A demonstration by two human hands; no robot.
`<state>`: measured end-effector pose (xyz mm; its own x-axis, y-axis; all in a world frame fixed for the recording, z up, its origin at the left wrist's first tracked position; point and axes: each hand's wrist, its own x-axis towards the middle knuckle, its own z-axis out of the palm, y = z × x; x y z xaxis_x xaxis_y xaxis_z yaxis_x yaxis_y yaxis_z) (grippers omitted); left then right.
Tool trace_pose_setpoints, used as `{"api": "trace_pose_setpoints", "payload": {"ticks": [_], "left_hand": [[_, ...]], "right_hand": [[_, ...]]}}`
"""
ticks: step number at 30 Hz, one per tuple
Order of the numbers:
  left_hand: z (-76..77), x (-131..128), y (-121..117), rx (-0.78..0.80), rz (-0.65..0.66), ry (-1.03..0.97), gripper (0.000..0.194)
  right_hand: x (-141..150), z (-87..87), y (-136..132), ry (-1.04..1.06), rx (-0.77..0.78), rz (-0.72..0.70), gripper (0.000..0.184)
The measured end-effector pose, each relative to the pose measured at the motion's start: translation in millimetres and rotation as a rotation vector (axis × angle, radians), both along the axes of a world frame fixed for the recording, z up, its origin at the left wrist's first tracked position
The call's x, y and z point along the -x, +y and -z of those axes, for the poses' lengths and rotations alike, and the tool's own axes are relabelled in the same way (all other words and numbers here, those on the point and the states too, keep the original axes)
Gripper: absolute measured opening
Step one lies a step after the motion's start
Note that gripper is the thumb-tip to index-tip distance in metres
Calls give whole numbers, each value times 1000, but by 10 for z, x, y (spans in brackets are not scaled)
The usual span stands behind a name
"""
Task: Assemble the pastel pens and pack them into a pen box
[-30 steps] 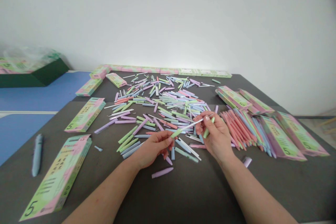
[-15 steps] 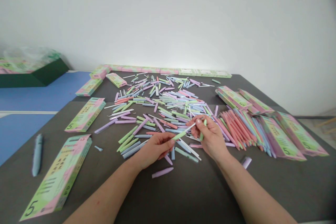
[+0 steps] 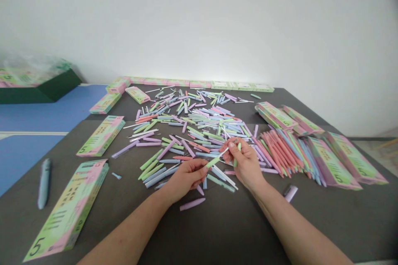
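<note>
I'm pinching a short green part (image 3: pixel 238 155) nearly upright in my right hand (image 3: pixel 244 165), a narrow grip between thumb and fingertips. My left hand (image 3: pixel 186 179) is holding a green barrel (image 3: pixel 212 162) in a narrow fingertip grip, its free end angled up toward my right hand. A thin white refill (image 3: pixel 224 151) seems to be sticking out of that end, its tip just beside the green part, though my fingers are hiding exactly where they meet.

Main risk: I'm working with a thin refill, so a slightly off angle could bend it or make it skid past the green part. A loose pinch could also let the barrel turn or the refill slide out. Anything dropped here is landing in the pile (image 3: pixel 192 130) of mixed pastel pen parts right under my hands, where it could get lost among similar pieces. My wrists are also close to the pile, so a careless shift could scatter it.

My forearms are coming in from the lower left and lower right, angled toward each other, with my hands close together. The pile is lying on a dark table (image 3: pixel 236 232), and pink and blue pens (image 3: pixel 280 153) are lying in a row to the right, beside pastel boxes (image 3: pixel 332 163).
</note>
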<state>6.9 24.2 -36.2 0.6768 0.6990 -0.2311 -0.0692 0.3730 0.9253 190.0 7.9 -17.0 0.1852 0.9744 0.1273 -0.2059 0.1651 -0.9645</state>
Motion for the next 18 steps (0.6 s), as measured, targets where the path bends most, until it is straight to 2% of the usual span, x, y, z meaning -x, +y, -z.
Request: {"api": "trace_pose_setpoints", "payload": {"ticks": [7,18], "left_hand": [[-69,-7,-3,70,-7,-46,25],[-31,-30,-43,131,-20,-63,26]], "right_hand": [[33,1,1,23,-6,48,17],[56,72,37,124,34,6,16]]}}
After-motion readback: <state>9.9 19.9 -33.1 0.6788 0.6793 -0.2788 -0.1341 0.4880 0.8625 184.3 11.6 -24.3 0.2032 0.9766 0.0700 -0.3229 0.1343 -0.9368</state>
